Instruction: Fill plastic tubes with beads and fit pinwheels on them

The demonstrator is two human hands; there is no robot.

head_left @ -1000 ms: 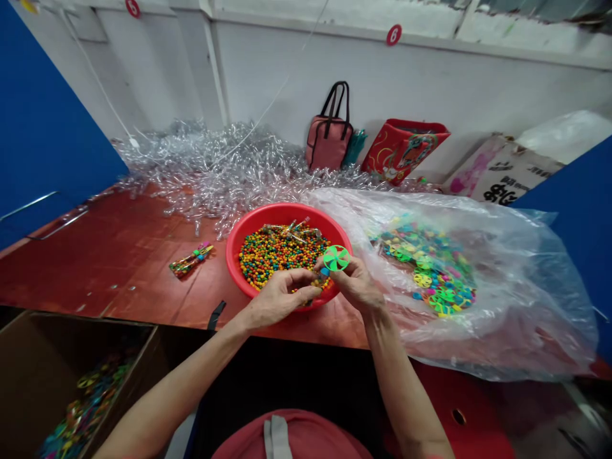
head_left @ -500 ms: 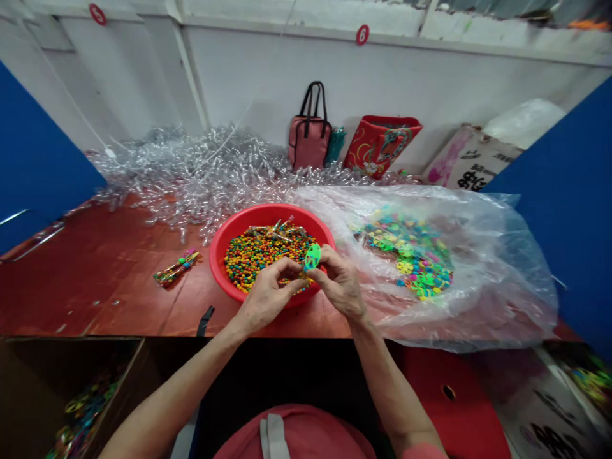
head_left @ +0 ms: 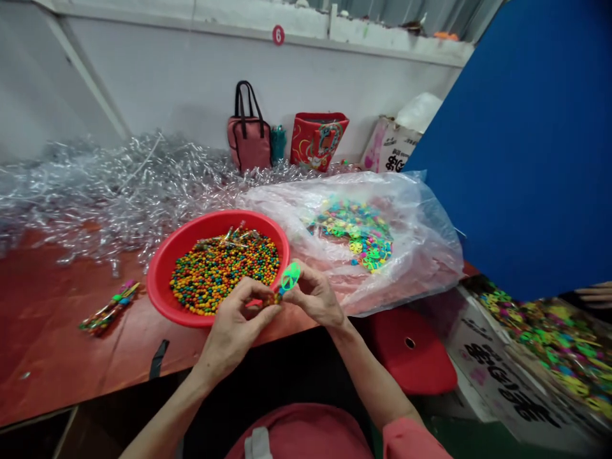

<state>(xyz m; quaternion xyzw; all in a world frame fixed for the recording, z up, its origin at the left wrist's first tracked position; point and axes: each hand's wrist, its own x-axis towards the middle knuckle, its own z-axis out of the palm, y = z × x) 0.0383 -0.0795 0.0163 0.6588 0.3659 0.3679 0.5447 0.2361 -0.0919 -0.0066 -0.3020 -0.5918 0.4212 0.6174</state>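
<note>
Swung to the right since a moment ago, the head now faces more of the blue partition (head_left: 516, 146), which fills the right side, while a white wall (head_left: 191, 76) runs along the far side. A red table (head_left: 52, 338) stretches across the scene, with a heap of clear plastic tubes (head_left: 119, 197) at its far left. To the right, a big clear bag (head_left: 411, 223) holds a spread of bright plastic parts. Near right, past the table's edge, a carton (head_left: 540, 357) brims with more colored parts, and a co-worker's hand (head_left: 593, 293) shows at the far right edge. A red stool (head_left: 411, 350) stands just left of the carton. Against the wall sit a pink bag (head_left: 248, 137) and a red bag (head_left: 318, 140).

Mid-table, a red basin (head_left: 165, 287) is full of colored beads (head_left: 224, 274), and both hands work just over its near right rim. The left hand (head_left: 234, 335) is closed around a thin rod (head_left: 255, 303), its fingers curled. The right hand (head_left: 313, 296) pinches a green pinwheel (head_left: 291, 278) between finger and thumb — the pinwheel sits tilted, right at the rod's tip, above the basin's rim.
</note>
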